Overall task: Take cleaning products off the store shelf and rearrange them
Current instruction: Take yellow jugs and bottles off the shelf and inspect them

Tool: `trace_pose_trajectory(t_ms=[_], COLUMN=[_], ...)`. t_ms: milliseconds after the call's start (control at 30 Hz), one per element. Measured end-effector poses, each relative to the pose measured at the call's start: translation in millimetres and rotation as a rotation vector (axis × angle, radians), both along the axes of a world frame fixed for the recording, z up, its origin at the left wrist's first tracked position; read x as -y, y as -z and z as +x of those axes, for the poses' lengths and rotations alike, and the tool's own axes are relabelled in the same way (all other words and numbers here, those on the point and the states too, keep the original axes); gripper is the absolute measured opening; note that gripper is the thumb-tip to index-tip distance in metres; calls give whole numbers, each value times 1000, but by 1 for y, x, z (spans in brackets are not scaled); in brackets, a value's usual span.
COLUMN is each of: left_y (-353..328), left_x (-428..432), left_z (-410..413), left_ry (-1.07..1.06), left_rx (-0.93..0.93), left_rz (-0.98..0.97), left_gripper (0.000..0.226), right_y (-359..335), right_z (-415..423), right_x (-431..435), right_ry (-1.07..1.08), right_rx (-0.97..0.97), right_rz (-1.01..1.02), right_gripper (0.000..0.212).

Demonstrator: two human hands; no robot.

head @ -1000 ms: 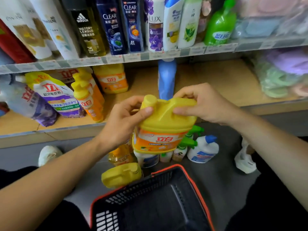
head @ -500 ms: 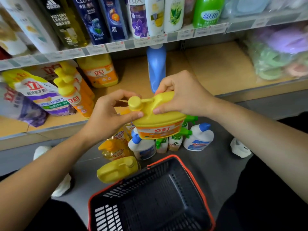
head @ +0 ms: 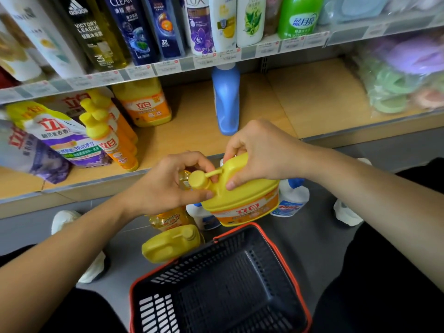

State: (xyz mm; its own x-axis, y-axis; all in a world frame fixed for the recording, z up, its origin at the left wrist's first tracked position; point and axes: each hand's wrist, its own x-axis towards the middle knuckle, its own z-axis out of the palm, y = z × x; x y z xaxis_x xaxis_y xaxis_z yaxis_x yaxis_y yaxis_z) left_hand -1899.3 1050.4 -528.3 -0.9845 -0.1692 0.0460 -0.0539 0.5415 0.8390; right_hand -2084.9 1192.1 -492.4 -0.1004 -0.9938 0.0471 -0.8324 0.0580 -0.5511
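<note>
We hold the yellow jug [head: 242,198] upright just above the basket's [head: 216,284] far rim. Our right hand [head: 264,150] grips its handle from above, and our left hand [head: 168,186] curls round the left-pointing cap. The shelf [head: 312,99] lies farther ahead.

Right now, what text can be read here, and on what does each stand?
"adidas VICTORY LEAGUE": dark bottle.
"CLEAR": blue bottle.
"3X": next blue bottle.
"LUX": flower bottle.
"蓝月亮": green bottle.
"立白": held jug, shelf jug, slim bottle, pouch.
"3倍洁净力": pouch.
Price tags: too blurred to read.
</note>
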Motion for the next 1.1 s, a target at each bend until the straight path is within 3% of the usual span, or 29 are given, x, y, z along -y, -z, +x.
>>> trace_pose_trajectory(t_ms=[133,433,600,800,1100], left_y=[4,9,16,20,14], left_x=[-10,-26,-35,-33,-30], left_z=[1,6,6,6,10], left_ry=[-85,-252,-298,-221,-181], left_rx=[-123,-258,-224,-131,-132], left_rz=[-60,-69,-25,193,122], left_gripper=[37,13,7,5,15], right_y=[-1,-7,-2,5,3], right_z=[2,8,13,18,13], right_x=[0,-3,-4,-6,-10], right_ry=[4,-10,-22,-36,0], right_rx=[-5,-41,-34,-27,-6], right_rz=[0,4,33,69,63], right_gripper=[44,40,41,42,42])
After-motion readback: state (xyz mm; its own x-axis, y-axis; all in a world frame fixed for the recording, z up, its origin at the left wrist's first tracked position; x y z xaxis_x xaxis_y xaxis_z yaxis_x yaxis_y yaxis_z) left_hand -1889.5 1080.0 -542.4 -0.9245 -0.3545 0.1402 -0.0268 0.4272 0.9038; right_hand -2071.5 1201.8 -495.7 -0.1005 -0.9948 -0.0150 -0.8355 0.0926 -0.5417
